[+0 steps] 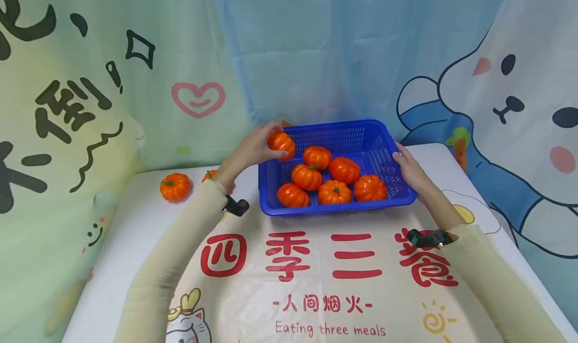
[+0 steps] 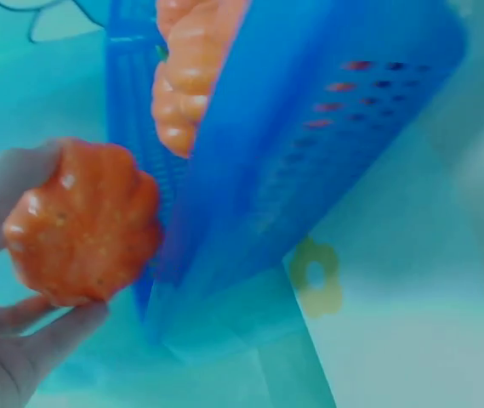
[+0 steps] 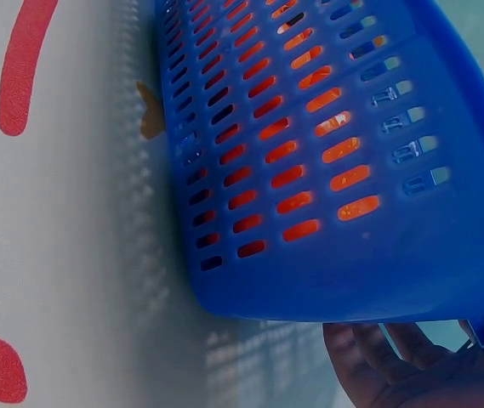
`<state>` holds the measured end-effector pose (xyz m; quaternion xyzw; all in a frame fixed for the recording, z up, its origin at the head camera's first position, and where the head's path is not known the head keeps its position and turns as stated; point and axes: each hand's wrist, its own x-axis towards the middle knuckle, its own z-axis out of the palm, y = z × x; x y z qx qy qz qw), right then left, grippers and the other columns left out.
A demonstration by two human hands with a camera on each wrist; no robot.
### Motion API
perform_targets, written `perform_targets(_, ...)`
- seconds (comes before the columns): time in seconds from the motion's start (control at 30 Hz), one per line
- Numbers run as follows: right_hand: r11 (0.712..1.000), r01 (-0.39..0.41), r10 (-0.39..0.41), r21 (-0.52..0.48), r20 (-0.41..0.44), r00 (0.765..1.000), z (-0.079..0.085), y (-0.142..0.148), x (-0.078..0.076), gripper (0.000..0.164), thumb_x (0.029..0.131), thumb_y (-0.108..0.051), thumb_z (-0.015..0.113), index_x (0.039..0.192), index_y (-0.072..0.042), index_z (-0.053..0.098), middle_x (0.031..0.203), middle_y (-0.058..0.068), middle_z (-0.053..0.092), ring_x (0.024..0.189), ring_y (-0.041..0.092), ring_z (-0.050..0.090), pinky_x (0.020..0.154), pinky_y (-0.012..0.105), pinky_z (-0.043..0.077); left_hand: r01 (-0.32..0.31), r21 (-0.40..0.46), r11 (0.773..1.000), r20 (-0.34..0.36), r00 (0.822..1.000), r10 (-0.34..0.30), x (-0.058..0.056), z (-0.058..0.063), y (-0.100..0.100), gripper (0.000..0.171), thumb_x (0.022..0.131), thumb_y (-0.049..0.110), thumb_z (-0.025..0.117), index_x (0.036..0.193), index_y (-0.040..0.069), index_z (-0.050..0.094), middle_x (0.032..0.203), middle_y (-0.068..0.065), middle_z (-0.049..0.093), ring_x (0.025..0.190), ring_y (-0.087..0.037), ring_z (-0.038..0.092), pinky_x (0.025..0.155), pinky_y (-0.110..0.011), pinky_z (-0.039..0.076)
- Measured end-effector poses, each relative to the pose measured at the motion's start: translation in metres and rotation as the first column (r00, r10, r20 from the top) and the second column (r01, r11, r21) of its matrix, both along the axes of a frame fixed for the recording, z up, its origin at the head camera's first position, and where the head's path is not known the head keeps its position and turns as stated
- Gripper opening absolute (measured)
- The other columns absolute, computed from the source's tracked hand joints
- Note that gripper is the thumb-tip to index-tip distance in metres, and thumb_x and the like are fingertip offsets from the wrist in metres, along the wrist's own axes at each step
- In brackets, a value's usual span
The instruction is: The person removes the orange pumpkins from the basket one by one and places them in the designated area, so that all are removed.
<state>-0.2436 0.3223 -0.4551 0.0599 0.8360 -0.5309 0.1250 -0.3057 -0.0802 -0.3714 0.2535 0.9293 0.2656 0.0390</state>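
Note:
A small orange pumpkin [image 2: 88, 223] is pinched between the thumb and fingers of my left hand [image 1: 258, 145], over the left end of a blue plastic basket [image 1: 397, 195]. In the left wrist view it hangs beside the basket's rim. Several more small pumpkins, such as one at the front [image 1: 334, 192], lie inside the basket. My right hand [image 1: 412, 168] grips the basket's right end, its fingers [image 3: 369, 357] showing beneath the wall in the right wrist view. Orange shows through the wall's slots there.
Left of the basket, a pumpkin [image 1: 175, 187] sits on the white table, with another pumpkin [image 1: 210, 175] partly hidden behind my left forearm. A printed mat [image 1: 289, 255] covers the table's front. Behind hangs a patterned curtain [image 1: 293, 57]. A thin cable [image 1: 474, 197] lies at the right.

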Motion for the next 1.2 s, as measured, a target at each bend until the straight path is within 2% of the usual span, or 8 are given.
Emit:
perform_targets(0.17, 1.0, -0.004, 0.004, -0.01, 0.01, 1.0, 0.002, -0.001, -0.001, 0.059, 0.105, -0.044, 0.015, 0.155, -0.027, -0.01, 0.163, 0.019, 0.002, 0.148, 0.046, 0.011, 0.117, 0.066, 0.008, -0.011, 0.183, 0.983, -0.083, 0.996, 0.027, 0.041, -0.002, -0.032, 0.065, 0.08, 0.032, 0.079, 0.132, 0.012, 0.047, 0.13, -0.016, 0.048, 0.113, -0.03, 0.051, 0.093, -0.046, 0.052)
perform_targets(0.37, 1.0, -0.007, 0.008, -0.026, 0.019, 1.0, 0.006, -0.003, -0.001, 0.059, 0.105, -0.043, 0.015, 0.155, -0.026, -0.01, 0.163, 0.019, 0.003, 0.148, 0.046, 0.011, 0.118, 0.066, 0.008, -0.092, 0.346, 0.934, -0.191, 0.967, 0.166, 0.1, -0.028, -0.067, 0.06, 0.074, 0.022, 0.084, 0.118, 0.008, 0.047, 0.121, -0.016, 0.046, 0.102, -0.028, 0.053, 0.076, -0.044, 0.059)
perform_targets(0.53, 1.0, -0.008, 0.008, -0.023, 0.001, 1.0, 0.007, -0.003, 0.0, 0.059, 0.105, -0.044, 0.016, 0.156, -0.026, -0.009, 0.163, 0.02, 0.004, 0.148, 0.046, 0.013, 0.118, 0.065, 0.009, -0.194, 0.468, 0.862, -0.137, 0.948, 0.288, 0.135, -0.056, -0.087, 0.061, 0.07, 0.011, 0.085, 0.113, 0.005, 0.042, 0.119, -0.016, 0.041, 0.112, -0.028, 0.049, 0.082, -0.053, 0.058)
perform_targets(0.63, 1.0, -0.008, 0.008, -0.009, -0.001, 1.0, 0.007, -0.001, 0.0, 0.059, 0.105, -0.045, 0.015, 0.156, -0.026, -0.009, 0.163, 0.02, 0.004, 0.147, 0.047, 0.013, 0.118, 0.065, 0.009, -0.227, 0.469, 0.854, -0.106, 0.945, 0.31, 0.146, -0.075, -0.093, 0.062, 0.069, 0.009, 0.085, 0.111, 0.004, 0.04, 0.117, -0.015, 0.04, 0.116, -0.027, 0.046, 0.087, -0.054, 0.056)
perform_targets(0.73, 1.0, -0.004, 0.004, 0.0, -0.001, 1.0, 0.006, 0.002, 0.0, 0.059, 0.105, -0.045, 0.015, 0.155, -0.026, -0.01, 0.163, 0.02, 0.004, 0.148, 0.047, 0.012, 0.118, 0.066, 0.008, -0.251, 0.406, 0.879, -0.115, 0.94, 0.322, 0.147, -0.093, -0.092, 0.06, 0.07, 0.011, 0.084, 0.109, 0.004, 0.039, 0.113, -0.014, 0.039, 0.114, -0.026, 0.044, 0.09, -0.049, 0.054)
perform_targets(0.83, 1.0, -0.01, 0.01, -0.01, -0.009, 1.0, 0.005, 0.003, 0.0, 0.059, 0.105, -0.043, 0.015, 0.156, -0.024, -0.009, 0.162, 0.021, 0.004, 0.148, 0.046, 0.011, 0.119, 0.064, 0.007, -0.285, 0.37, 0.885, -0.121, 0.929, 0.349, 0.14, -0.107, -0.084, 0.059, 0.07, 0.013, 0.083, 0.107, 0.003, 0.039, 0.109, -0.014, 0.039, 0.11, -0.027, 0.044, 0.09, -0.044, 0.05)
perform_targets(1.07, 0.999, -0.013, 0.012, -0.039, -0.017, 1.0, 0.004, 0.003, 0.001, 0.059, 0.105, -0.04, 0.015, 0.156, -0.022, -0.008, 0.162, 0.023, 0.006, 0.147, 0.047, 0.014, 0.119, 0.062, 0.011, -0.393, 0.314, 0.864, -0.047, 0.903, 0.427, 0.097, -0.118, -0.056, 0.06, 0.074, 0.032, 0.083, 0.105, 0.004, 0.039, 0.108, -0.015, 0.037, 0.099, -0.03, 0.048, 0.082, -0.038, 0.046)
perform_targets(1.2, 0.999, -0.018, 0.018, -0.045, -0.022, 1.0, 0.005, 0.0, 0.002, 0.059, 0.105, -0.04, 0.015, 0.156, -0.022, -0.008, 0.162, 0.022, 0.006, 0.147, 0.046, 0.014, 0.119, 0.062, 0.012, -0.466, 0.286, 0.837, -0.001, 0.874, 0.486, 0.079, -0.126, -0.048, 0.061, 0.074, 0.037, 0.084, 0.099, 0.005, 0.038, 0.11, -0.016, 0.034, 0.1, -0.032, 0.047, 0.082, -0.037, 0.044)
